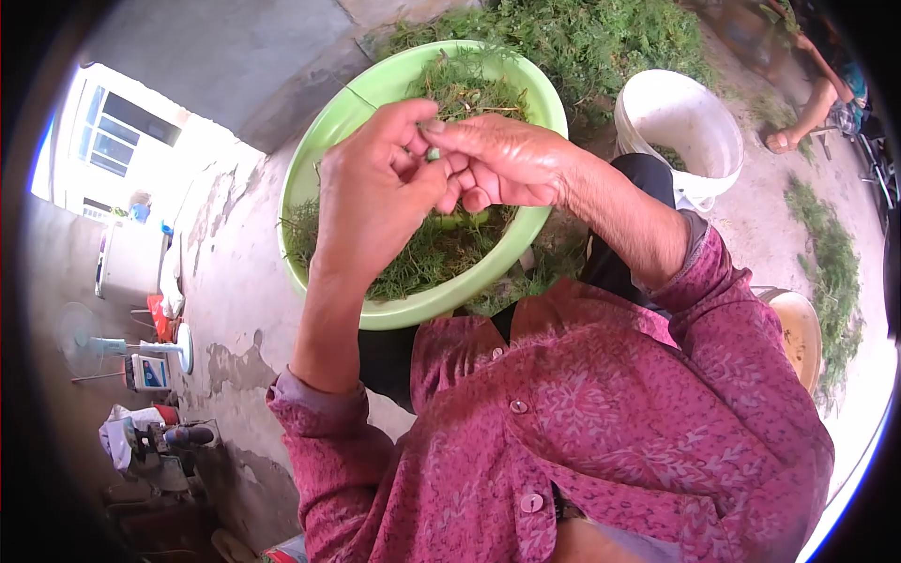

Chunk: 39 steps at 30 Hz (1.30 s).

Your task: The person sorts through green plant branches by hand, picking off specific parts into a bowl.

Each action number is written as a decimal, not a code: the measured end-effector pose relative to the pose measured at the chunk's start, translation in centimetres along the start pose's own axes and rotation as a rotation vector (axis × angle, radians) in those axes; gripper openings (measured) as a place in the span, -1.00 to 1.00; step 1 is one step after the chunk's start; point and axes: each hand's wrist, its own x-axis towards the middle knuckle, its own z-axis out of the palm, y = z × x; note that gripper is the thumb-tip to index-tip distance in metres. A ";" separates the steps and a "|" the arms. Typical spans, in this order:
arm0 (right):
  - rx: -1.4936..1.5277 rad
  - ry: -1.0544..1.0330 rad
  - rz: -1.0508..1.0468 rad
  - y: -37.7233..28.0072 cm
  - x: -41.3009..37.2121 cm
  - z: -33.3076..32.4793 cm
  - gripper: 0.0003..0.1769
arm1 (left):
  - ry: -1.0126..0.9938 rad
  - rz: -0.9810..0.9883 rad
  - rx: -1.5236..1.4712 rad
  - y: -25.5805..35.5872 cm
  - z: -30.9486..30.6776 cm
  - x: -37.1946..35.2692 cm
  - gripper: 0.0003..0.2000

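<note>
My left hand [380,183] and my right hand [502,161] meet above a light green basin [314,169], fingers curled and pinched together. A bit of green shows between the fingertips, too small to make out; a thin stem sticks up beside my left hand. Feathery green sprigs [422,263] lie inside the basin, and a few rounder green pieces [460,220] show just below my hands.
A heap of leafy green plants [610,42] lies beyond the basin. To its right stands a white bucket [680,122], with a tan round container [796,333] nearer. Another person's bare leg [815,117] shows upper right. A fan [184,348] stands left.
</note>
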 end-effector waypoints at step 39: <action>0.227 -0.094 -0.156 -3.2 2.4 -12.5 -0.83 | 0.379 -0.467 -0.750 -10.0 -1.0 2.6 -0.91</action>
